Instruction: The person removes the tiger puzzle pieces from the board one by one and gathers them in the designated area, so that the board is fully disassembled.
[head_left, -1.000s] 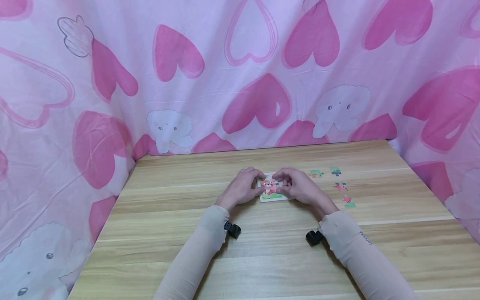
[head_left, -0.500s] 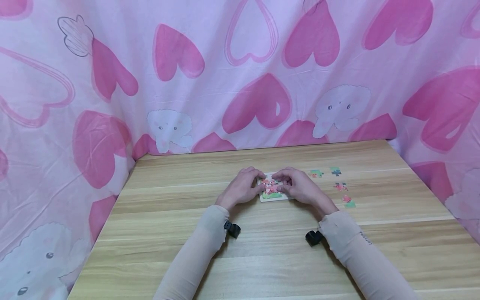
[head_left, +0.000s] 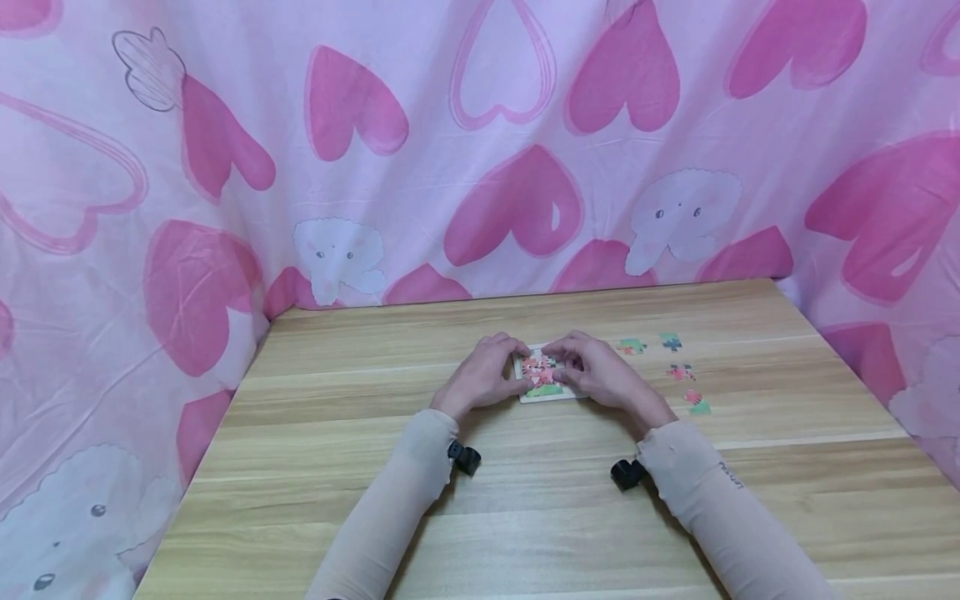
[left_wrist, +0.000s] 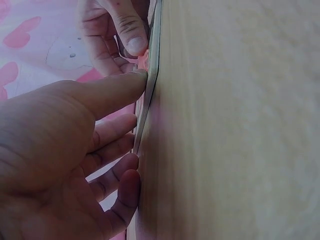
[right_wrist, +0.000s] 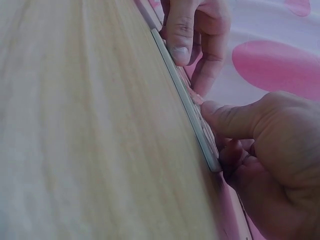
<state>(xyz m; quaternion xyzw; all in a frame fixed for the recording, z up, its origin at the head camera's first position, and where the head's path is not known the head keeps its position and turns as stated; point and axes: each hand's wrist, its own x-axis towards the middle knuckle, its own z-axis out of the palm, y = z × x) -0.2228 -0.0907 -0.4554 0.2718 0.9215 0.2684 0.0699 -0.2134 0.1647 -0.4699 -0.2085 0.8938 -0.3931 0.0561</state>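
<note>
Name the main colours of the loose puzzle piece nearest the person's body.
The puzzle piece is pinkish red and green, seen best in the head view.

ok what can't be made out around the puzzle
Head view: right part of the puzzle board, covered by the right hand.
Head view: whether that hand pinches a piece; the hand itself hides this.
Head view: lettering on the right sleeve, too small.
Both wrist views: the board's artwork, seen nearly edge-on.
</note>
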